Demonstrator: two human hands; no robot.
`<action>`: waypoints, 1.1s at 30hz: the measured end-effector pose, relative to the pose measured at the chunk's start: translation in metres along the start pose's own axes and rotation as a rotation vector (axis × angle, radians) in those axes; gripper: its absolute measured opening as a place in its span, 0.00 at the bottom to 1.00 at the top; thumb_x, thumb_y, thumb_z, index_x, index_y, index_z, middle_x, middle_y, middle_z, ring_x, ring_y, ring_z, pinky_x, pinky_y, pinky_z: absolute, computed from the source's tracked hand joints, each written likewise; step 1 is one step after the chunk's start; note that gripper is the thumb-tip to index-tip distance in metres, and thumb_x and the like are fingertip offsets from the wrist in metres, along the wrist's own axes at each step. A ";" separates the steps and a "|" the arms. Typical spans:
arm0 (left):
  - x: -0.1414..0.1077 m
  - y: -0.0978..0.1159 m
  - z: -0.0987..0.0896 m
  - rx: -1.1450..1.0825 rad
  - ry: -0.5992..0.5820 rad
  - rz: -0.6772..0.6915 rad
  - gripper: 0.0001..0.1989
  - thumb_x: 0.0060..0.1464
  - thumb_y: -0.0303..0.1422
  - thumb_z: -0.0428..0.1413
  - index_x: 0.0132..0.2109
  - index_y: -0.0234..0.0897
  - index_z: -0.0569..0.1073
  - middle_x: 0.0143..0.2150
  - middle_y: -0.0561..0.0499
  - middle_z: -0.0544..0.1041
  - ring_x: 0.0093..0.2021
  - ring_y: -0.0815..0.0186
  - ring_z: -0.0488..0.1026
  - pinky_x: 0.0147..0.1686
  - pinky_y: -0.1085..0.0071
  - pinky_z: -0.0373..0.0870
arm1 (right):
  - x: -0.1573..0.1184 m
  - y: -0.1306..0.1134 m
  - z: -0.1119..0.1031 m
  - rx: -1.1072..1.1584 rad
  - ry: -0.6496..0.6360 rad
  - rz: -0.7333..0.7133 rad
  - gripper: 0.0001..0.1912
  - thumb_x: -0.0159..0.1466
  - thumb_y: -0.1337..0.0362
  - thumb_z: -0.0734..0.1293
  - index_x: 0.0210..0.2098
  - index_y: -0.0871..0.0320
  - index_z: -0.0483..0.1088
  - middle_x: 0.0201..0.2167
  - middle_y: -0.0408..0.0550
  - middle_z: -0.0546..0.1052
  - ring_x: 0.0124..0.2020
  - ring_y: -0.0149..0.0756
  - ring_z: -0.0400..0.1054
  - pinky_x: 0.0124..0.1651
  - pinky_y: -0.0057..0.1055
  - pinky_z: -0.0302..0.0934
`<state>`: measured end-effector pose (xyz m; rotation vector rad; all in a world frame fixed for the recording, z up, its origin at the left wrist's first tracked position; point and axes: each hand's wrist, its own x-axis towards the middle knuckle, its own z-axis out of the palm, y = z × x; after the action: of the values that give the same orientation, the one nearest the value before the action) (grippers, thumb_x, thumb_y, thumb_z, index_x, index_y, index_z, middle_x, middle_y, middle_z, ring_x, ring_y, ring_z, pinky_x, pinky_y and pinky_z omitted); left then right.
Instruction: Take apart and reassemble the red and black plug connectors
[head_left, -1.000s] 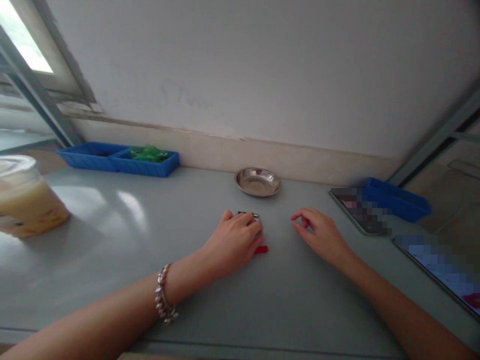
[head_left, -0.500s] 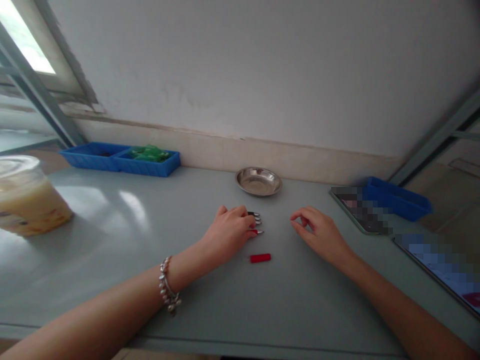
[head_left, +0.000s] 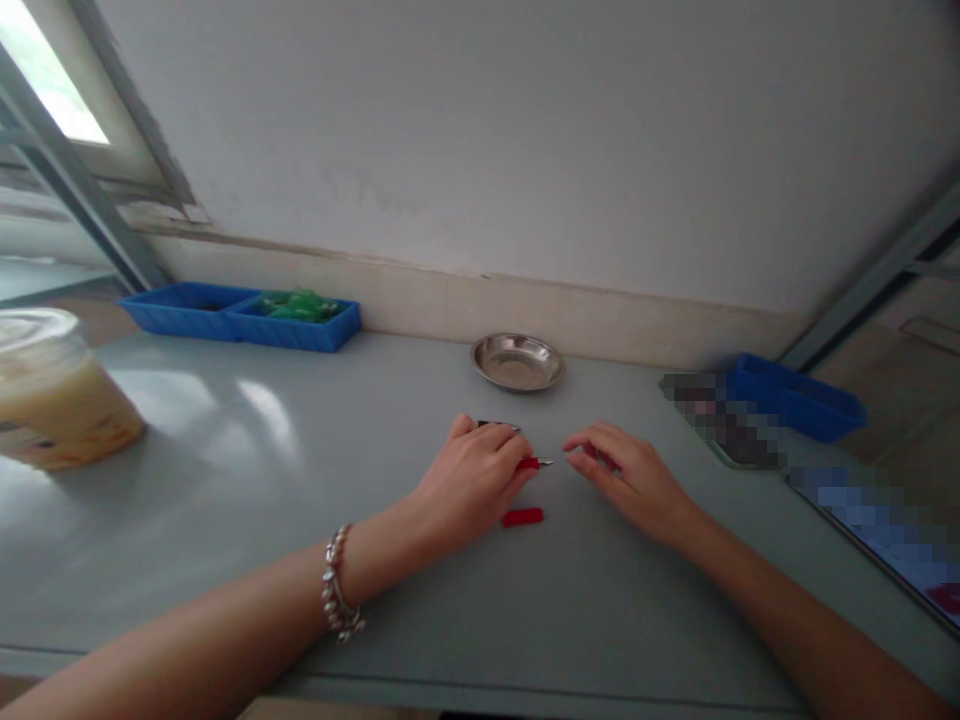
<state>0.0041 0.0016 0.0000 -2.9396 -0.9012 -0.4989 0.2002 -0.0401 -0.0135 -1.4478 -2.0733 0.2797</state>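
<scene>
My left hand [head_left: 476, 475], wearing a beaded bracelet [head_left: 339, 585], is closed around a small red pen piece [head_left: 529, 463]. Its pointed silver tip sticks out to the right; the rest is hidden by my fingers. Just beyond these fingers lies a dark piece with a silver tip [head_left: 504, 426], partly covered by the hand. A short red cylinder, like a pen cap or barrel [head_left: 523, 517], rests on the table nearer to me. My right hand [head_left: 634, 475] faces the silver tip from the right, empty, with thumb and forefinger slightly apart.
A round metal dish [head_left: 517, 363] stands near the wall. At the back left is a blue divided tray [head_left: 292, 335] holding green pieces. A lidded drink cup [head_left: 67, 400] stands far left. Two phone-like devices [head_left: 720, 420] and a blue tray [head_left: 799, 400] are on the right.
My left hand has moved slightly right with the red pen piece, away from the silver-tipped pieces. My right hand has come a little left, towards the tip. The red cylinder stays put.
</scene>
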 end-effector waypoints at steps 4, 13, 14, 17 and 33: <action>-0.003 0.009 0.000 -0.017 0.056 0.088 0.10 0.58 0.33 0.45 0.34 0.34 0.68 0.31 0.50 0.72 0.30 0.67 0.66 0.33 0.70 0.52 | 0.000 -0.008 0.003 0.073 -0.096 -0.086 0.15 0.64 0.59 0.54 0.29 0.58 0.66 0.26 0.44 0.69 0.29 0.31 0.62 0.32 0.26 0.54; -0.003 0.007 0.001 -0.001 0.116 0.100 0.11 0.57 0.37 0.47 0.35 0.35 0.69 0.30 0.51 0.72 0.31 0.67 0.67 0.33 0.69 0.51 | -0.002 -0.014 0.004 0.094 -0.059 -0.027 0.15 0.63 0.60 0.54 0.23 0.58 0.63 0.20 0.42 0.66 0.23 0.29 0.59 0.27 0.25 0.51; -0.003 0.006 0.001 0.007 0.114 0.085 0.10 0.57 0.37 0.48 0.36 0.35 0.69 0.30 0.51 0.73 0.31 0.66 0.67 0.32 0.69 0.51 | -0.002 -0.013 0.004 0.103 -0.046 -0.003 0.15 0.63 0.60 0.54 0.23 0.58 0.63 0.20 0.41 0.66 0.23 0.28 0.59 0.27 0.25 0.51; -0.002 0.004 0.002 0.017 0.110 0.065 0.09 0.56 0.36 0.49 0.37 0.35 0.69 0.28 0.52 0.74 0.30 0.66 0.68 0.32 0.69 0.51 | -0.002 -0.011 0.002 0.106 -0.008 0.045 0.15 0.63 0.61 0.54 0.23 0.59 0.64 0.18 0.41 0.65 0.22 0.28 0.59 0.26 0.25 0.50; -0.002 0.003 0.008 0.009 0.101 0.053 0.12 0.59 0.36 0.45 0.36 0.34 0.69 0.28 0.50 0.74 0.28 0.66 0.70 0.29 0.70 0.55 | -0.002 -0.005 -0.002 0.137 0.017 0.096 0.14 0.61 0.56 0.57 0.28 0.58 0.65 0.20 0.42 0.69 0.23 0.30 0.61 0.26 0.25 0.53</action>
<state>0.0066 -0.0007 -0.0078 -2.8915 -0.8107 -0.6323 0.1978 -0.0439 -0.0106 -1.4629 -1.9347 0.4371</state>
